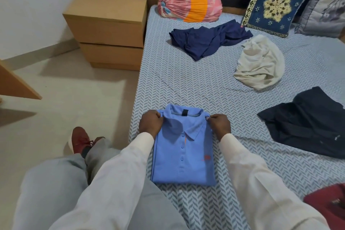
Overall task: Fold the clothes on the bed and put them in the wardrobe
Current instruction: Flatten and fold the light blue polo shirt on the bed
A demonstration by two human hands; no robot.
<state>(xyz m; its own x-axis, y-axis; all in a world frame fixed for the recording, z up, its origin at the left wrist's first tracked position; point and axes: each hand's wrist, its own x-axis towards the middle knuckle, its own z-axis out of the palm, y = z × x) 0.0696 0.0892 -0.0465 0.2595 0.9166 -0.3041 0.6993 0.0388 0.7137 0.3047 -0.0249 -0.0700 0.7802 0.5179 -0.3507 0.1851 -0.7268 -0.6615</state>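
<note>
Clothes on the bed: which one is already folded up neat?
The light blue polo shirt, held at the collar by the left hand and right hand. The navy garment, cream garment and black garment lie crumpled.

Bed (186, 80) sheet: pale blue with grey-blue herringbone pattern. Polo shirt (183, 155), near centre: light blue, orange placket stripe, small red chest logo. Far garment (207, 41): navy. Garment (261, 63) right of it: off-white. Right garment (309, 127): black. Near-right garment (330, 203): maroon. Far bundle (188, 3): pink floral with 1 orange band. Cushion (276, 3): navy with gold pattern.
</note>
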